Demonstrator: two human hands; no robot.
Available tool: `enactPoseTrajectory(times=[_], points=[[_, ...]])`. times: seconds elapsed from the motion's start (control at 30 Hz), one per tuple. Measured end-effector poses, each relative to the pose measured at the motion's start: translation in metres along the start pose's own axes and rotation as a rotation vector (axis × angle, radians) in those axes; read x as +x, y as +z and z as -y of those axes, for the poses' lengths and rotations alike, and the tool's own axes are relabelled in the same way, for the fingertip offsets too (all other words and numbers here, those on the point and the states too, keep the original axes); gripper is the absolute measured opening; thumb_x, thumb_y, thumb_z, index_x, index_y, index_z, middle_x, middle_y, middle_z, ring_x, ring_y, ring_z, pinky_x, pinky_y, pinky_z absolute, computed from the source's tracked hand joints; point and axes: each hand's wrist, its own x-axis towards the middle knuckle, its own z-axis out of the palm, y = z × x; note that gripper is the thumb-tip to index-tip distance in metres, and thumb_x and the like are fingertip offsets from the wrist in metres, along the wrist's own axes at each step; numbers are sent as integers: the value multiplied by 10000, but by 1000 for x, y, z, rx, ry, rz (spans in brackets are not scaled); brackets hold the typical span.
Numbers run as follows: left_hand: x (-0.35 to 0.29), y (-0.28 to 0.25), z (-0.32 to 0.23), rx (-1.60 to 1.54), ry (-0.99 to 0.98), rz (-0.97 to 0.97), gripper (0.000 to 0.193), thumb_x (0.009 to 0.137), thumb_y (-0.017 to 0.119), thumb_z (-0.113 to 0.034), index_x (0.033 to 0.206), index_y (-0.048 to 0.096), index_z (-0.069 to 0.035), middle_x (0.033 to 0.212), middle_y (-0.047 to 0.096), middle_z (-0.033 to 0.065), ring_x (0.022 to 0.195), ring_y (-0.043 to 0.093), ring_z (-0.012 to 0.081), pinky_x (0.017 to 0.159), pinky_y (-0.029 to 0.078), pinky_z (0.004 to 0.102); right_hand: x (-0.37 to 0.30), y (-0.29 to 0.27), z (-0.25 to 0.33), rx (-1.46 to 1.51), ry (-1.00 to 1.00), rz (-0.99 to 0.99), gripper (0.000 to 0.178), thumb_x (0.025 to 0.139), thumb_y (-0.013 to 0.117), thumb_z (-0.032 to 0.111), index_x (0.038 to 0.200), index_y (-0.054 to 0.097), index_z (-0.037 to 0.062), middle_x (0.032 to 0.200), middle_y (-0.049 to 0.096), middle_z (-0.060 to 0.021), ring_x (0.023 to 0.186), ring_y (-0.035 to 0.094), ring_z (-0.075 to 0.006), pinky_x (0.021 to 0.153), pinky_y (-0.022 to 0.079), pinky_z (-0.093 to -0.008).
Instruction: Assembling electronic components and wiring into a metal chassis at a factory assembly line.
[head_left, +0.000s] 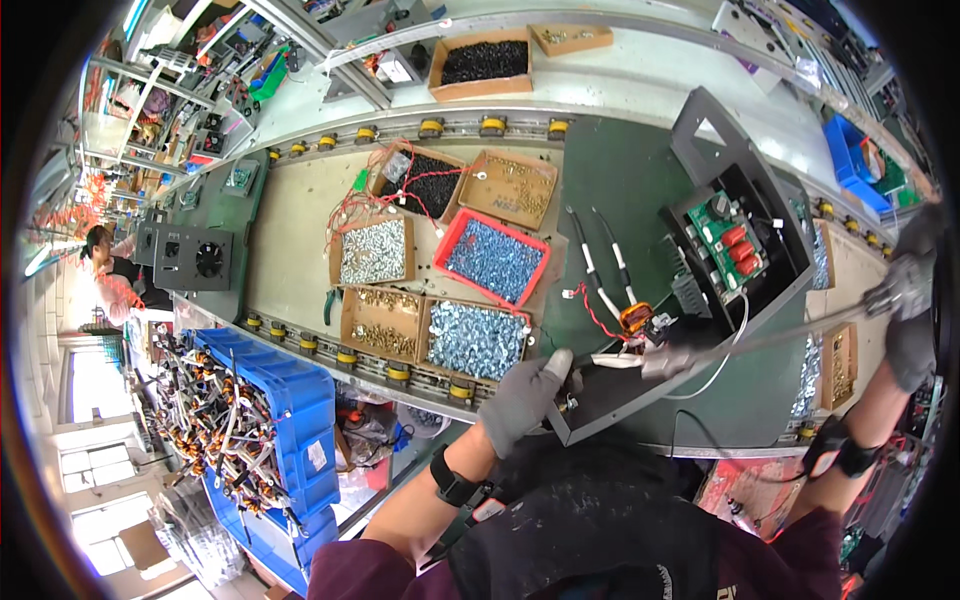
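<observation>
My left hand (522, 400), in a grey glove, grips the near left corner of an open black metal case (585, 420), its thumb on top. At the right, my gloved right hand (908, 310) is closed round the end of a long-shafted metal tool (780, 335), partly smeared by motion. The tool's thicker, socket-like tip lies over the case's near wall, beside a copper-wound coil (636, 318) with white-sleeved leads. Inside the case sits a green circuit board (728, 238) with red components. A white wire (738, 325) loops out over the near side.
Left of the case stand a red tray of bluish screws (495, 258) and cardboard boxes of silvery (475, 338) and brass fasteners (385, 325). Red wires (350, 205) lie across the boxes behind. A blue crate (305, 420) holds many coils. Another person (110, 270) is at far left.
</observation>
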Motion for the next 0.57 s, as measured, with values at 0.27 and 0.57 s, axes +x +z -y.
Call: enactPoseTrajectory(times=[0.27, 0.57], points=[[3, 0, 20, -25, 26, -53, 429, 997, 480, -368, 1015, 629, 33, 728, 601, 22, 633, 478, 76, 557, 425, 256, -76, -69, -111, 225, 319, -197, 253, 956, 514, 203, 1110, 565, 9, 998, 658, -108, 836, 643, -198, 810, 551, -369], [-2, 10, 9, -219, 101, -109, 401, 1010, 445, -337, 1122, 609, 12, 881, 639, 69, 795, 564, 92, 691, 452, 245, -96, -51, -139, 58, 359, -436, 256, 960, 531, 230, 1152, 545, 62, 1004, 678, -85, 838, 680, -163, 803, 573, -360]])
